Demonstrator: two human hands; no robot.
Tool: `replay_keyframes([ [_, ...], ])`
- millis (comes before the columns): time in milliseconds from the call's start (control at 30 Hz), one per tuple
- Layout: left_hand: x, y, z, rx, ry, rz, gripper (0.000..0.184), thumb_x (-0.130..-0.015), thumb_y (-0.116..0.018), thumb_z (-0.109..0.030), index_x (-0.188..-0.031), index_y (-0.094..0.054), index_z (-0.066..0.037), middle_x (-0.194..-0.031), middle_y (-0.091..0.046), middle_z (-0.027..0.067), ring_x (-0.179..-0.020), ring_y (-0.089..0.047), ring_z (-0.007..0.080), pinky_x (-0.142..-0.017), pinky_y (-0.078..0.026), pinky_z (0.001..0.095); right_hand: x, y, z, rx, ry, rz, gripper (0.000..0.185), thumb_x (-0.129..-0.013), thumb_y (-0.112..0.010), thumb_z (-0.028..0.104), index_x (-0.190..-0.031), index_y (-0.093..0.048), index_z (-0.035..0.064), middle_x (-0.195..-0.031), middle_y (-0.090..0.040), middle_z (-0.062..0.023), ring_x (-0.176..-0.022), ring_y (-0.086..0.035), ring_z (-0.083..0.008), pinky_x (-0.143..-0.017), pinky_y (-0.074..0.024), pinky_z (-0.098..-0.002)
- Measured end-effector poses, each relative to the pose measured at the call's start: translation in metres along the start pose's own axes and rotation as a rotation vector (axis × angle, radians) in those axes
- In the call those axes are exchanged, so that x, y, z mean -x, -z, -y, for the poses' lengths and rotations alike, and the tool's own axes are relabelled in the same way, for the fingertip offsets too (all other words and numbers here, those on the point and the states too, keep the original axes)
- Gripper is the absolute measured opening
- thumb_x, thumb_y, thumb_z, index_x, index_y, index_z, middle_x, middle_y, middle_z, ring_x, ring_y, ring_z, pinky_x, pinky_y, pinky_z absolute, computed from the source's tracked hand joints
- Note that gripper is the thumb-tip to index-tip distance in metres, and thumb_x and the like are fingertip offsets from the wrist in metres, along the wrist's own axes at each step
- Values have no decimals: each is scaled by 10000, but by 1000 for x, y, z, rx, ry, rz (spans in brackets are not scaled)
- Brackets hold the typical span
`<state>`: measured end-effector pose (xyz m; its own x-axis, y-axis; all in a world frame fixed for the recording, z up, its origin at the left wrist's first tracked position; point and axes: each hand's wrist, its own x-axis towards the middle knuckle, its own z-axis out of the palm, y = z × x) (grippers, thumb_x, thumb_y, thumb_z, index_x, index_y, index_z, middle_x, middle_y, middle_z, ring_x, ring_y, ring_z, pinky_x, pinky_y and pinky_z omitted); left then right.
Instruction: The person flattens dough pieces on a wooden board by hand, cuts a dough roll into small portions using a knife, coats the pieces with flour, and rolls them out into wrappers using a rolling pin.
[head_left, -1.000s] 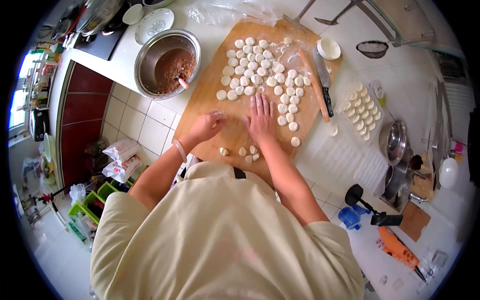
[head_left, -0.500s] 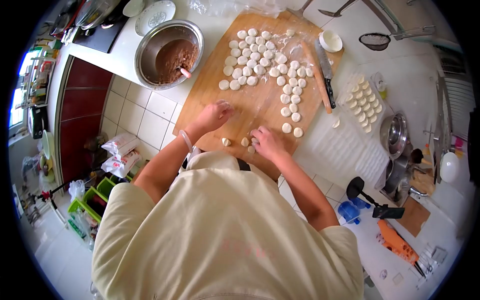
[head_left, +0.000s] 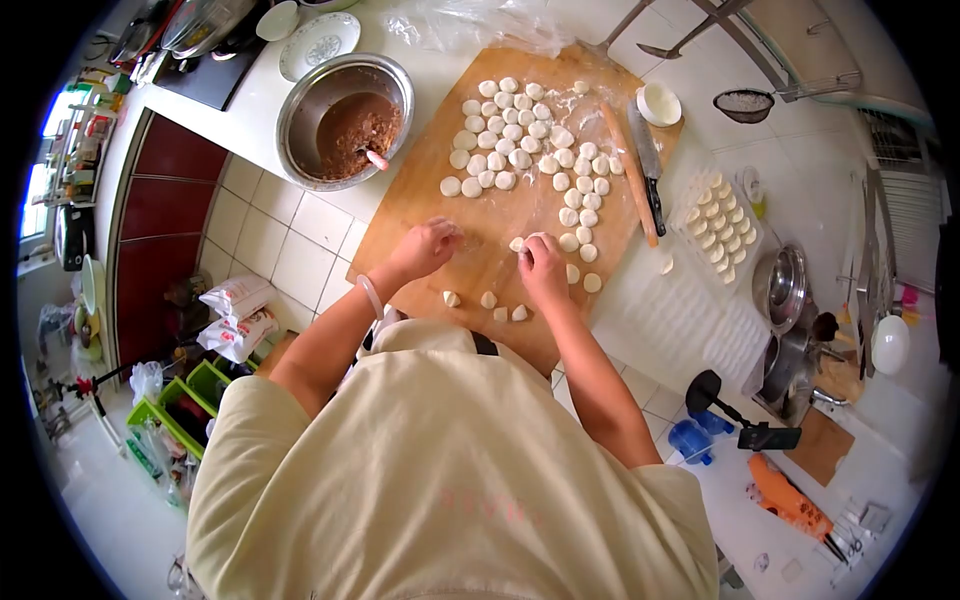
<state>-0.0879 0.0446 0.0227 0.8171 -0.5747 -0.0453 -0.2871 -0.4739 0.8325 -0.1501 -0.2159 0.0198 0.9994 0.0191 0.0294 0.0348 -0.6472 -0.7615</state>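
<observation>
My right hand (head_left: 543, 268) is closed at its fingertips on a small white dough piece (head_left: 517, 244), over the middle of the wooden board (head_left: 420, 190). To its left, my left hand (head_left: 428, 248) hovers over the board with fingers curled together; whether anything is inside them is hidden. Several flattened dough rounds (head_left: 520, 158) lie on the upper part of the board. Near the board's front edge lie several uncut-looking small lumps, one of them a dough lump (head_left: 488, 299) between my forearms.
A metal bowl (head_left: 300, 158) of brown filling stands at the upper left. A rolling pin (head_left: 628, 172) and a knife (head_left: 646, 150) lie along the board's right side, beside a white bowl (head_left: 658, 104). A tray of dumplings (head_left: 722, 228) is further right.
My right hand has moved up from the lumps near the front edge with a dough piece in its fingers. My left hand has stayed at nearly the same place.
</observation>
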Motion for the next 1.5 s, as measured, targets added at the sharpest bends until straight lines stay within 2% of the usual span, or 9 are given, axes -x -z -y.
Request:
replay_keyframes([
  [400, -10, 1, -11, 21, -18, 23, 162, -854, -601, -70, -983, -694, -39, -913, -659, 145, -844, -650, 338, -749, -538, 415, -16, -8, 10, 262, -104, 135, 434, -804, -745, 168, -1176, -559, 41, -1168, -570, -162, -1091, -556, -369, -920, -475, -492],
  [633, -10, -1, 6, -22, -5, 33, 182, -856, -627, -49, -1026, -691, -29, -889, -637, 123, -803, -645, 281, -697, -543, 363, -35, -37, 14, 523, 57, 111, 785, -895, -639, 419, -1523, -351, 46, -1609, -253, -206, -1504, -188, -379, -1214, -123, -570],
  [733, -7, 3, 1, -28, 28, 50, 198, -854, -634, -52, -1044, -687, -34, -920, -645, 122, -819, -653, 289, -718, -547, 363, -39, -35, 13, 544, 91, -1, 707, -887, -653, 363, -1469, -413, 42, -1558, -342, -188, -1475, -252, -371, -1199, -157, -586],
  [900, -3, -3, -19, 17, 28, 192, 271, -838, -666, -83, -1106, -665, -48, -977, -651, 123, -915, -657, 308, -811, -547, 397, -10, -15, -39, 518, 296, -157, 251, -804, -703, 131, -1028, -613, 63, -1170, -590, -121, -1188, -536, -350, -1018, -434, -484],
  [1033, 1, -35, -34, -7, -228, 331, 417, -761, -767, -213, -1141, -652, -84, -1080, -626, 119, -1070, -601, 338, -952, -487, 457, 24, 23, 6, 374, 166, -122, 222, -818, -697, 134, -1010, -611, 63, -1117, -588, -119, -1116, -568, -345, -927, -476, -475],
  [1100, 5, -45, -49, -150, -279, 479, 412, -737, -777, -215, -1118, -660, -112, -1077, -608, 114, -1024, -610, 326, -929, -494, 441, 50, 36, 32, 221, -60, 369, 226, -831, -698, 146, -1024, -617, 62, -1115, -587, -116, -1066, -593, -335, -869, -508, -452],
  [1200, 10, -74, -30, -228, -215, 390, 329, -751, -737, -158, -1067, -653, -123, -1049, -586, 116, -997, -608, 321, -875, -514, 426, 79, 33, 19, 203, -269, 463, 259, -829, -711, 142, -1065, -624, 80, -1105, -587, -111, -1052, -607, -317, -814, -533, -439],
  [1400, -29, -51, -13, -251, -90, 85, 259, -778, -698, -119, -1029, -644, -86, -1046, -574, 122, -1010, -594, 341, -877, -514, 424, 61, 18, 10, 169, 25, 45, 266, -829, -684, 66, -1091, -639, 86, -1077, -585, -125, -957, -632, -340, -795, -544, -448],
  [1500, -42, -35, -8, -290, -123, -30, 263, -763, -694, -74, -1020, -638, -78, -1047, -582, 131, -1033, -584, 351, -872, -513, 434, 56, 14, 11, 225, 7, 130, 246, -844, -660, 54, -1089, -640, 70, -1058, -587, -144, -896, -635, -362, -793, -545, -442],
])
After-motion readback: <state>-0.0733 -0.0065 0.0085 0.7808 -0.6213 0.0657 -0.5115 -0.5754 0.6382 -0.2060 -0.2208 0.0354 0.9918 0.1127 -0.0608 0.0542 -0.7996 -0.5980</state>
